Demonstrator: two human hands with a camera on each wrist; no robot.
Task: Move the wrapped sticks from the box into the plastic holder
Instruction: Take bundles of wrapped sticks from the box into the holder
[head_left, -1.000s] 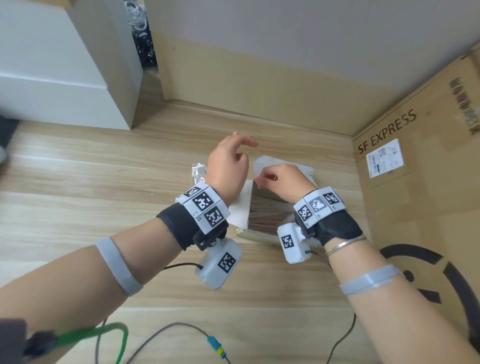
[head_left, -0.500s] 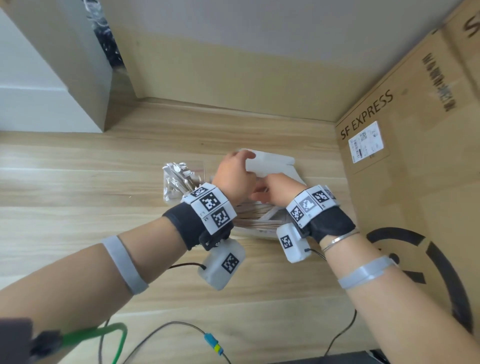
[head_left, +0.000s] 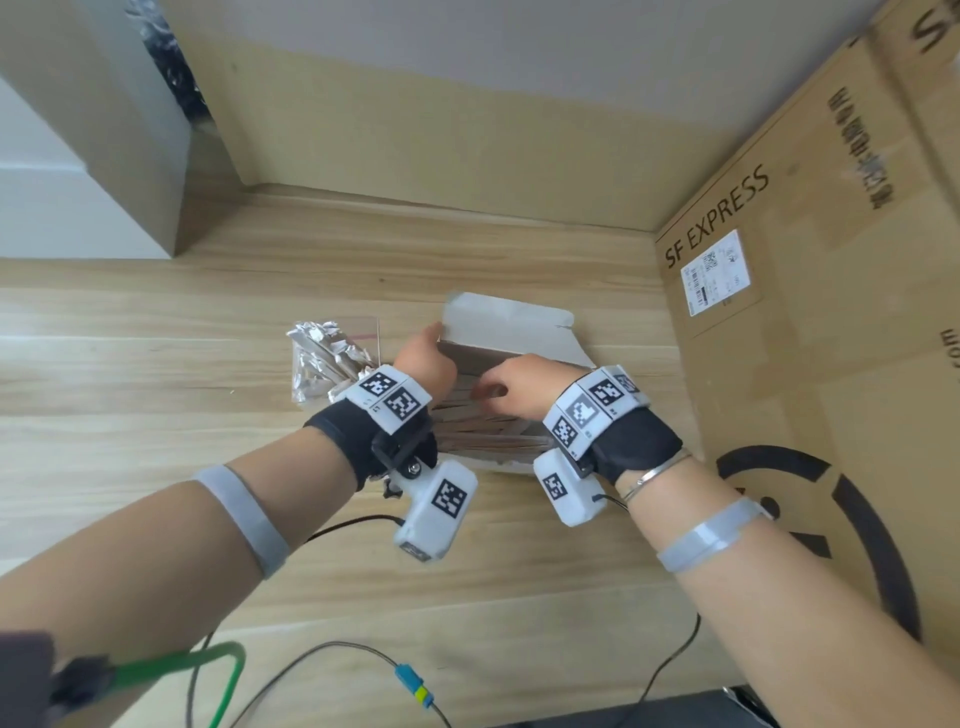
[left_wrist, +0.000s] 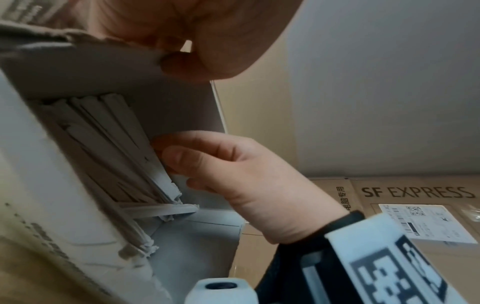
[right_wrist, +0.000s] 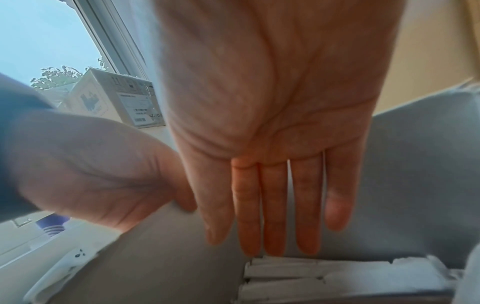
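Observation:
A white box (head_left: 509, 317) lies open on the wooden floor with its flap raised. Paper-wrapped sticks (head_left: 483, 431) lie flat inside it, also visible as sticks (left_wrist: 109, 139) and sticks (right_wrist: 311, 273). My left hand (head_left: 434, 340) pinches the flap's left edge, thumb on its inner face in the left wrist view (left_wrist: 187, 61). My right hand (head_left: 493, 392) reaches into the box with straight fingers (right_wrist: 275, 226), their tips touching the sticks. Left of the box stands a clear plastic holder (head_left: 332, 358) with several wrapped sticks in it.
A big brown SF EXPRESS carton (head_left: 779, 312) stands close on the right. A white cabinet (head_left: 78, 182) is at the back left, and the wall runs behind the box. Cables (head_left: 363, 654) lie on the floor near me.
My left hand came down from above the box and took hold of the flap. The right hand pushed deeper into the box onto the sticks. The head view shifted right.

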